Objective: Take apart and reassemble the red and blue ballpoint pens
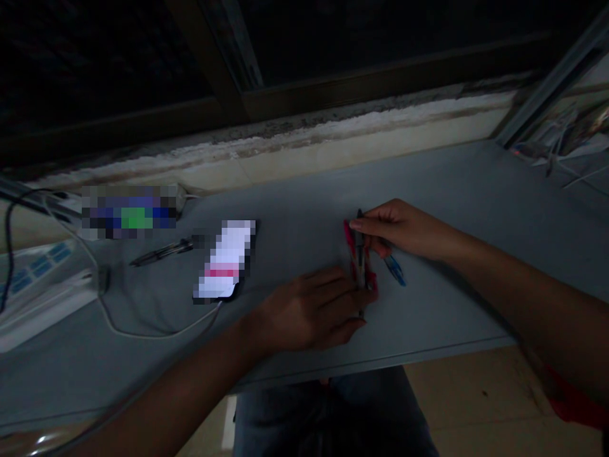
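A small bunch of pens [360,257], with red, pink and dark barrels, stands roughly upright on the grey desktop [451,190]. My right hand [397,228] pinches their upper part between thumb and fingers. My left hand [309,311] lies low on the desk, its fingers wrapped against the lower part of the bunch. A blue pen [394,270] lies just below my right hand, and its upper end is hidden beneath that hand. Whether the hand touches it cannot be told.
A black pen [164,252] and a smartphone [224,260] with a white cable [157,334] lie left of my hands. A power strip [42,273] and a pixelated object [130,209] sit at the far left. Beyond the desk's back edge is a window sill [285,149].
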Demonstrator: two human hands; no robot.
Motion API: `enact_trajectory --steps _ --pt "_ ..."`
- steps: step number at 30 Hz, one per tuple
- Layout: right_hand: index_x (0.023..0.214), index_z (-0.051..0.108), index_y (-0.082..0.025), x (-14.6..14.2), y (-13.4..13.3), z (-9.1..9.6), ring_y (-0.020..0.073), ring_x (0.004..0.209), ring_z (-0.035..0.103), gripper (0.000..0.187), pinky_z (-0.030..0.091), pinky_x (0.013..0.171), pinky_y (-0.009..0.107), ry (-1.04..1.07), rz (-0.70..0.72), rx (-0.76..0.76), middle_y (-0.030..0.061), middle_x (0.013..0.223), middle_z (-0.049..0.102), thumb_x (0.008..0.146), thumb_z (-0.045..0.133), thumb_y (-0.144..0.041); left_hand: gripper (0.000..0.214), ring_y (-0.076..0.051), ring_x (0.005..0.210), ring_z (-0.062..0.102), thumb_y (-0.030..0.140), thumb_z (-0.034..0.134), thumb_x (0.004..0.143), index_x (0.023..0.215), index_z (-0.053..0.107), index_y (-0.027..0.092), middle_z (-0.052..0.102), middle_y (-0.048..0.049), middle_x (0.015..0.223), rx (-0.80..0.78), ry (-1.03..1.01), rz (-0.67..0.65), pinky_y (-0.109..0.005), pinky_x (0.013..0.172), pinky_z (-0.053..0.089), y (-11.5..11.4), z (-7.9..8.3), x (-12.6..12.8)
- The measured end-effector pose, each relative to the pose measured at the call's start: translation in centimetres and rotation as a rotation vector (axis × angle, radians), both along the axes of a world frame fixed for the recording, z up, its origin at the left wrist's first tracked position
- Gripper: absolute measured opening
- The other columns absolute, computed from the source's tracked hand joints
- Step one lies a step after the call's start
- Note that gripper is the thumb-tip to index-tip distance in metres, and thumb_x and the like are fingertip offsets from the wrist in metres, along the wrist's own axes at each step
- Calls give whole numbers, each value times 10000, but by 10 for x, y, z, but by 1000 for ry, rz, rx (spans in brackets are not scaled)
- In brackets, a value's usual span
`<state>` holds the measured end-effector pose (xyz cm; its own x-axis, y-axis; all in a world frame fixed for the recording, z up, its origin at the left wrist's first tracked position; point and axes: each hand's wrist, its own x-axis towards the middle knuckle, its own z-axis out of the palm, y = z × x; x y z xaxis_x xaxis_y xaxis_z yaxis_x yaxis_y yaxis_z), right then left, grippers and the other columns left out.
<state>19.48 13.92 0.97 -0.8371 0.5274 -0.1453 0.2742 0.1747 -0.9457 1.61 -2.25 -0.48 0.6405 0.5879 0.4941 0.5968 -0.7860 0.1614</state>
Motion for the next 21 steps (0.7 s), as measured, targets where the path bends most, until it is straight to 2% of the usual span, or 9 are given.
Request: enact_trajectory --steps 3,8,13,21 --pt "636 595 -179 1 2 0 83 452 505 505 380 485 234 8 10 7 -23 503 571 907 632 -604 235 -204 924 717 197 538 1036 1230 618 93 757 -103 998 -5 8 23 -353 829 656 0 0 0" --pt "655 602 -180 1 1 -2 85 458 502 481 369 485 234 4 16 9 -29 508 565 915 638 -583 166 -186 843 709 95 569 1000 1144 650 82 753 -72 925 31 30 28 -323 767 644 1 -1 1" --pt "659 603 -177 2 1 -2 86 452 506 502 381 475 232 -24 50 16 -24 512 574 917 619 -608 180 -188 870 701 152 572 1015 1155 658 80 763 -82 959 -1 6 0 -327 795 643 2 0 2" --pt "681 620 -160 1 0 -1 74 423 480 501 371 442 219 -14 39 8 -24 505 575 925 621 -597 177 -184 821 689 78 575 976 1131 656 106 740 -60 890 -10 19 30 -319 741 630 0 -1 2"
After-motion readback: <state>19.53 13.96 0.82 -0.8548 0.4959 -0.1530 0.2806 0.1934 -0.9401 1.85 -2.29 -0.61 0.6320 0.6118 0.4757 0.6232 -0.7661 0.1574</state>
